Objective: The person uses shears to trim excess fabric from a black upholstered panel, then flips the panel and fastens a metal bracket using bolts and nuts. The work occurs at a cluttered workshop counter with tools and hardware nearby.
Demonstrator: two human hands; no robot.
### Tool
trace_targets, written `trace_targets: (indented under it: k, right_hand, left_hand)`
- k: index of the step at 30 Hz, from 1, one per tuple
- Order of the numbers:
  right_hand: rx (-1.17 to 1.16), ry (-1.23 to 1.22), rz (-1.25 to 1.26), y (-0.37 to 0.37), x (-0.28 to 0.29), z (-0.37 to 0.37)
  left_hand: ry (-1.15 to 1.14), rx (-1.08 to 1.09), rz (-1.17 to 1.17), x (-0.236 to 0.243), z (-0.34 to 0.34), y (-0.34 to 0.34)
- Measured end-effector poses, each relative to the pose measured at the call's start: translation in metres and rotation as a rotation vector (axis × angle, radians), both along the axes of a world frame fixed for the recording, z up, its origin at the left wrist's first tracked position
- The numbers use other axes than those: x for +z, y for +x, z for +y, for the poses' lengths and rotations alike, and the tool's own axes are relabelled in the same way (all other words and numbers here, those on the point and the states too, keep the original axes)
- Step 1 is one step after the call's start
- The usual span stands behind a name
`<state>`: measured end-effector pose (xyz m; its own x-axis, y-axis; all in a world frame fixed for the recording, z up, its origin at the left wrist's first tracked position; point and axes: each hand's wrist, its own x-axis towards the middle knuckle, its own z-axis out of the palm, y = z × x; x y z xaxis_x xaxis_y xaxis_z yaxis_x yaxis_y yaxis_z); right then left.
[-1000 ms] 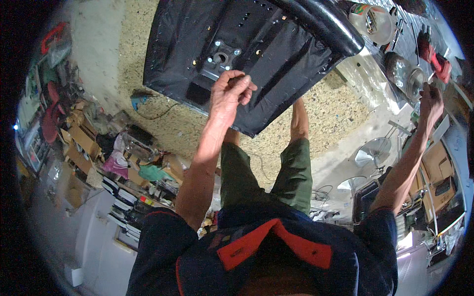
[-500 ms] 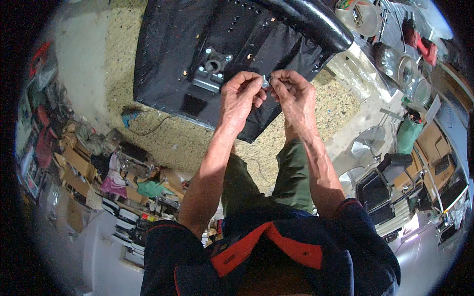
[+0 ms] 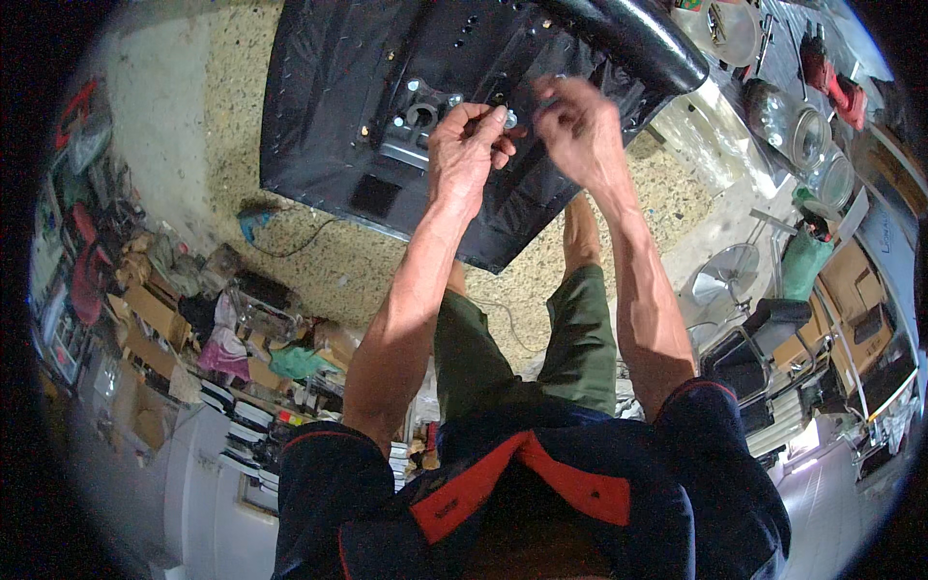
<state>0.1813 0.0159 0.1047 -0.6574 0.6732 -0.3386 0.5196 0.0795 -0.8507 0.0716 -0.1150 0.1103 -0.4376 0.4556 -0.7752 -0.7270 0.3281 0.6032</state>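
A large black upholstered seat panel (image 3: 324, 106) lies before me, underside up. On it is a black metal bracket (image 3: 406, 147) with a round hole and several shiny bolt heads. My left hand (image 3: 462, 155) is closed, pinching a small silver bolt (image 3: 510, 119) between thumb and forefinger just right of the bracket; the finer shape of the piece is too small to make out. My right hand (image 3: 583, 130) hovers over the panel's right part, apart from the left. Its fingers are smeared by motion, so what they hold, if anything, does not show.
A thick black padded roll (image 3: 643, 39) edges the panel's far right. Beyond it are glass jars (image 3: 797, 135), a red power tool (image 3: 839, 89) and a plastic tub (image 3: 730, 34). A cable (image 3: 290, 256) lies on the speckled floor. Boxes and clutter (image 3: 159, 314) fill the left side.
The hands have parted: my right hand has drawn off to the right and away from the bolt. My left hand has shifted slightly forward, still pinching it.
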Motion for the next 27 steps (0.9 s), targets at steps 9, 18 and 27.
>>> trace_targets:
  k: [9,18,27]
  right_hand:
    - [-0.325,-0.613,0.010,0.019,0.014,-0.036]
    - [-0.020,0.233,-0.229,0.008,-0.011,0.018]
    - [0.361,0.654,-0.474,-0.007,-0.025,0.037]
  left_hand:
    - [-0.314,-0.297,0.669,-0.001,-0.024,-0.002]
    - [-0.731,-0.820,1.355,-0.012,-0.033,-0.060]
    - [-0.495,-0.980,1.509,-0.022,-0.037,-0.087]
